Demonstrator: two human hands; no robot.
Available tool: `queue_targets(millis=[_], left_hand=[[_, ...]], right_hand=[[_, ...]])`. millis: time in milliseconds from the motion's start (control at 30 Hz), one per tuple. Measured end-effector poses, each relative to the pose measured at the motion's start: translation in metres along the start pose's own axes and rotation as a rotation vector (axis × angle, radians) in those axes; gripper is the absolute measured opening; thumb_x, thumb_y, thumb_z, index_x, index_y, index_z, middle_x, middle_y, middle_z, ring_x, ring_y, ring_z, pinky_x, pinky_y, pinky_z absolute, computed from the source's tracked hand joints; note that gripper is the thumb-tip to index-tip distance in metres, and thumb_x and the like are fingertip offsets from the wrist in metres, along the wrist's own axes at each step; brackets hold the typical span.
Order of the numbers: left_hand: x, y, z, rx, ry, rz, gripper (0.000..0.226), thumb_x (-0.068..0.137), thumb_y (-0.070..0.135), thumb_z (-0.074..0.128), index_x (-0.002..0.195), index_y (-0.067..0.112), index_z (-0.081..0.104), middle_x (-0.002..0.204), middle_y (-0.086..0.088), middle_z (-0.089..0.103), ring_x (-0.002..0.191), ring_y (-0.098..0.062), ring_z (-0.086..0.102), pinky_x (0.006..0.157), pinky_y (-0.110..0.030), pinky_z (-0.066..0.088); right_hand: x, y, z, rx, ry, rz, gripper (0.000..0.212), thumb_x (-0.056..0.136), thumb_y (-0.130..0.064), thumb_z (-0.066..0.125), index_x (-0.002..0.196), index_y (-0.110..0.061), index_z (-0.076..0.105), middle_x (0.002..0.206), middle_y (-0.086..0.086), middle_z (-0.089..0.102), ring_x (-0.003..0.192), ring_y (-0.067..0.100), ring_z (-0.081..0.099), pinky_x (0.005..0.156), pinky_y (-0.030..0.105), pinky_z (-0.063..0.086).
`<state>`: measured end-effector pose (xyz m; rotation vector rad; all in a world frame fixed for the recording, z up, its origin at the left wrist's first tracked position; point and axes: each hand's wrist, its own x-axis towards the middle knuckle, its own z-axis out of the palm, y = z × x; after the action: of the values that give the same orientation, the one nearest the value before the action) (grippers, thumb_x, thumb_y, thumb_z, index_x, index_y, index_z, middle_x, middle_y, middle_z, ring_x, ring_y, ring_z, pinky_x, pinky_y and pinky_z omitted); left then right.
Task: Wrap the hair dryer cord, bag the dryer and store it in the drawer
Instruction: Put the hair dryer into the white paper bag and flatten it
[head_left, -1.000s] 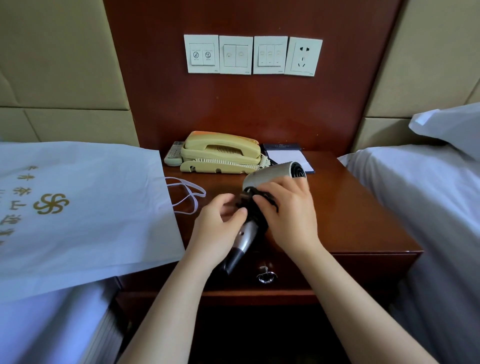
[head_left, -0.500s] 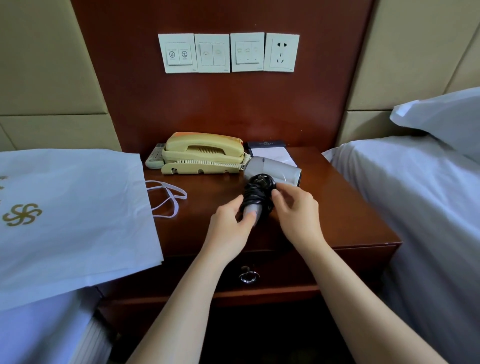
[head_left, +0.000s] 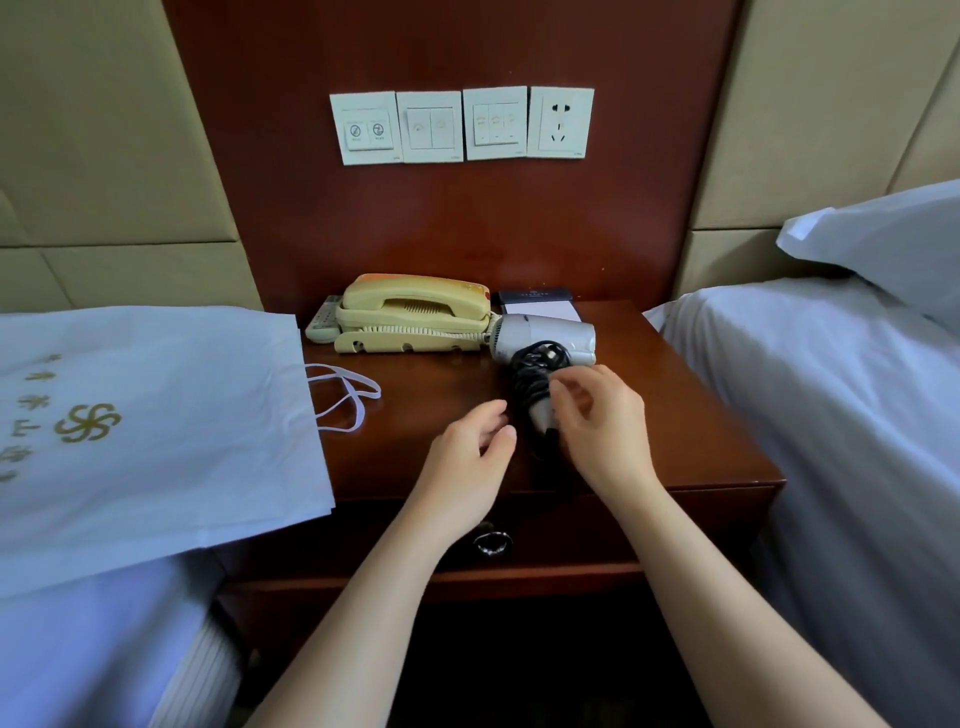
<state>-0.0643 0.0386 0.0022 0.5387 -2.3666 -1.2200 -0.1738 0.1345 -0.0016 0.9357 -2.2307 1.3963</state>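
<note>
A silver hair dryer (head_left: 545, 336) lies on the wooden nightstand (head_left: 691, 431), its black cord (head_left: 535, 371) coiled around the handle. My right hand (head_left: 602, 421) hovers over the handle's lower end, fingers curled and loose, touching or almost touching it. My left hand (head_left: 467, 457) is just left of the handle, fingers apart, holding nothing. A white paper bag (head_left: 156, 426) with a gold logo and white string handles lies flat on the bed to the left, its mouth toward the nightstand. The drawer (head_left: 571, 530) under the tabletop is closed; its metal ring pull (head_left: 491, 543) shows between my forearms.
A cream telephone (head_left: 413, 314) and a remote (head_left: 324, 325) sit at the back of the nightstand, a notepad (head_left: 540, 306) beside them. Wall switches and a socket (head_left: 561, 122) are above. A white bed with a pillow (head_left: 883, 244) flanks the right side.
The dryer was set down on the nightstand farther back with the cord wrapped. Both hands have loosened and drawn slightly away from it.
</note>
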Motion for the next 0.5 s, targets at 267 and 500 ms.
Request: queue_targets(millis=[267, 500], left_hand=[[-0.052, -0.004, -0.069, 0.213, -0.015, -0.018, 0.029, 0.096, 0.027, 0.046, 0.119, 0.019, 0.061, 0.108, 0.007, 0.062, 0.095, -0.002, 0.053, 0.075, -0.008, 0.038], [-0.069, -0.033, -0.138, 0.525, 0.018, -0.055, 0.036, 0.089, 0.036, 0.054, 0.119, 0.016, 0.060, 0.126, 0.000, 0.061, 0.118, -0.016, 0.053, 0.097, -0.026, 0.037]], right_hand=[[-0.032, -0.061, -0.009, 0.009, -0.209, -0.108, 0.016, 0.090, -0.019, 0.057, 0.084, -0.012, 0.070, 0.077, 0.002, 0.068, 0.071, 0.017, 0.061, 0.066, 0.034, 0.050], [-0.029, -0.096, 0.036, 0.103, -0.574, 0.016, 0.015, 0.088, -0.022, 0.059, 0.081, -0.017, 0.070, 0.073, -0.003, 0.066, 0.071, 0.010, 0.058, 0.064, 0.020, 0.042]])
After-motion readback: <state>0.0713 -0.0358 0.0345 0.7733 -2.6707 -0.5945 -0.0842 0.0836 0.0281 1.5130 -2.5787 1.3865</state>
